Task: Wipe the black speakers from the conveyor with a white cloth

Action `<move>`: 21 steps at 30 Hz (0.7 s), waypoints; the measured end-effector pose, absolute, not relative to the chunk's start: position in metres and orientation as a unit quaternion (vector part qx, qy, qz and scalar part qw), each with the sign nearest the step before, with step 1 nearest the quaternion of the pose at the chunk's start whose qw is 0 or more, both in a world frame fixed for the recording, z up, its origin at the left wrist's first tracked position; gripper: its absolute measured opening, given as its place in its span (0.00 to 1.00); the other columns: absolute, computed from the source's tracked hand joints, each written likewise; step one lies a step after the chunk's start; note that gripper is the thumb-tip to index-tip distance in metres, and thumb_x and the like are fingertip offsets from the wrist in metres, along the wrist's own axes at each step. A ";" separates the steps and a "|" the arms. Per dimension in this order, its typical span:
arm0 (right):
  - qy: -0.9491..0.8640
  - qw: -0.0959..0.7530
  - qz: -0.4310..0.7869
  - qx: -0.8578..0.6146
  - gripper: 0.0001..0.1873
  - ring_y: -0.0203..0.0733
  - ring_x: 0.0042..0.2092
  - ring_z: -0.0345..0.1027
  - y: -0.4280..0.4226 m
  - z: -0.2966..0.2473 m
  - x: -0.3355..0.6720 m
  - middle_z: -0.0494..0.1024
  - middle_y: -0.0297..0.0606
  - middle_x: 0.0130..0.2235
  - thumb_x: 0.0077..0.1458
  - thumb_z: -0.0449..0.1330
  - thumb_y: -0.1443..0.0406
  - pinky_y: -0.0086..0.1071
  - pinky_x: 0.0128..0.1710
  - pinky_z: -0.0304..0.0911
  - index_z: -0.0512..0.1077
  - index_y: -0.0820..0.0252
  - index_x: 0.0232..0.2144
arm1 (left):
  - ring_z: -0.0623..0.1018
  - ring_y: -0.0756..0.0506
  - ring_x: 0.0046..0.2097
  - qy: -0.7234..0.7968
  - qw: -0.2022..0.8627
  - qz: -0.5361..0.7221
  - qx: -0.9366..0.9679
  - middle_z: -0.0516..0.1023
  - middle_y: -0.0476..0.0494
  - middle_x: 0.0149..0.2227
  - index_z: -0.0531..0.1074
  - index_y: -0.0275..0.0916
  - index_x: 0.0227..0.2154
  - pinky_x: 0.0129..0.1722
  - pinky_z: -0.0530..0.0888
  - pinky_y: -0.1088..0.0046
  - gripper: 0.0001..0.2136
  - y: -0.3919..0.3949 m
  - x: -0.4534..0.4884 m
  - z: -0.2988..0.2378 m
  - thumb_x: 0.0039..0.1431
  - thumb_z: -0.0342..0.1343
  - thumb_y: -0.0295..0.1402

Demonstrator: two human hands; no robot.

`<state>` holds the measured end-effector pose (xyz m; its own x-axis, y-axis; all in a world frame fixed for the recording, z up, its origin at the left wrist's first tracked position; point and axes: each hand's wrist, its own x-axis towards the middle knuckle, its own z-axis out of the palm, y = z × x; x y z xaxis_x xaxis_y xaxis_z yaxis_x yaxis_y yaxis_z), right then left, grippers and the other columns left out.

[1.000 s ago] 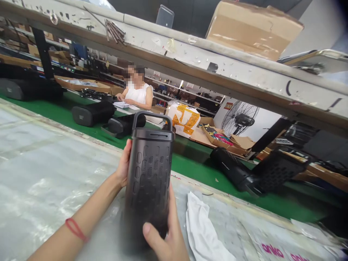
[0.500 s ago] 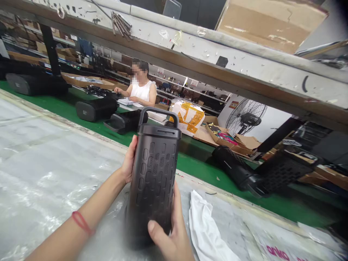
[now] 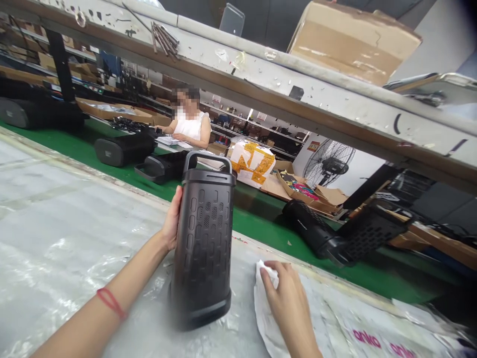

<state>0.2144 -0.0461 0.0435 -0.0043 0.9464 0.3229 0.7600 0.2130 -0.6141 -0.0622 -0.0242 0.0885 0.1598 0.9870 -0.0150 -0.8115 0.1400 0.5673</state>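
Note:
A tall black speaker (image 3: 203,243) with a carry handle on top stands upright on the plastic-covered table (image 3: 63,223). My left hand (image 3: 172,219) grips its upper left side. My right hand (image 3: 286,293) is off the speaker and rests on a white cloth (image 3: 266,318) just to the right, fingers curled onto it. A red band circles my left forearm.
A green conveyor belt (image 3: 261,228) runs behind the table, carrying several black speakers (image 3: 122,149) lying down, two (image 3: 343,233) at right. A seated person (image 3: 188,124) works across the belt. Overhead runs a shelf beam (image 3: 261,84) with a cardboard box (image 3: 350,40). A fan (image 3: 328,161) stands behind.
My right hand left the speaker's lower front and moved right onto the white cloth. The speaker now stands on the table, held by the left hand only.

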 end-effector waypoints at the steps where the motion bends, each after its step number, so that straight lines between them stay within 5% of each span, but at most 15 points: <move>1: -0.690 0.343 0.129 -0.624 0.19 0.60 0.38 0.69 -0.041 0.042 0.222 0.76 0.51 0.33 0.48 0.56 0.50 0.49 0.38 0.63 0.75 0.59 0.27 | 0.81 0.38 0.36 0.196 0.728 0.619 0.221 0.82 0.33 0.35 0.78 0.31 0.40 0.38 0.79 0.60 0.37 -0.024 -0.062 0.089 0.58 0.36 0.60; 4: -0.705 0.348 0.151 -0.599 0.16 0.50 0.30 0.68 -0.041 0.045 0.222 0.74 0.44 0.26 0.49 0.58 0.52 0.39 0.31 0.61 0.71 0.58 0.21 | 0.81 0.39 0.34 0.194 0.722 0.628 0.218 0.82 0.35 0.33 0.80 0.33 0.37 0.36 0.80 0.61 0.36 -0.024 -0.062 0.089 0.60 0.35 0.59; 8: -0.764 0.422 0.178 -0.454 0.16 0.40 0.36 0.67 -0.076 0.055 0.178 0.73 0.35 0.32 0.61 0.52 0.53 0.31 0.36 0.62 0.72 0.55 0.30 | 0.82 0.38 0.36 0.200 0.716 0.632 0.219 0.82 0.34 0.34 0.79 0.33 0.39 0.38 0.80 0.60 0.36 -0.025 -0.062 0.088 0.60 0.36 0.58; 11: -0.796 0.504 0.132 -0.307 0.06 0.38 0.38 0.65 -0.103 0.057 0.144 0.70 0.34 0.35 0.61 0.55 0.67 0.30 0.39 0.61 0.72 0.53 0.36 | 0.82 0.39 0.37 0.206 0.709 0.635 0.224 0.82 0.35 0.36 0.79 0.33 0.40 0.41 0.79 0.60 0.35 -0.025 -0.061 0.086 0.60 0.37 0.58; 15: -0.753 0.530 0.158 -0.356 0.07 0.42 0.50 0.63 -0.109 0.052 0.126 0.67 0.37 0.47 0.55 0.58 0.69 0.34 0.49 0.60 0.71 0.51 0.36 | 0.82 0.39 0.37 0.210 0.711 0.630 0.232 0.83 0.36 0.36 0.79 0.34 0.41 0.42 0.79 0.61 0.34 -0.025 -0.059 0.089 0.60 0.38 0.58; 18: -0.680 0.506 0.342 -0.405 0.29 0.49 0.63 0.53 -0.103 0.054 0.125 0.55 0.40 0.63 0.47 0.60 0.66 0.40 0.58 0.56 0.61 0.49 0.53 | 0.82 0.39 0.37 0.208 0.720 0.617 0.238 0.83 0.37 0.35 0.80 0.35 0.40 0.41 0.79 0.61 0.35 -0.027 -0.055 0.092 0.60 0.37 0.59; 21: -0.619 0.448 0.523 -0.378 0.51 0.46 0.59 0.62 -0.100 0.059 0.124 0.60 0.44 0.61 0.41 0.59 0.67 0.40 0.60 0.57 0.39 0.53 0.63 | 0.82 0.37 0.38 0.211 0.729 0.602 0.248 0.82 0.34 0.35 0.79 0.32 0.39 0.40 0.79 0.58 0.36 -0.031 -0.052 0.094 0.59 0.36 0.59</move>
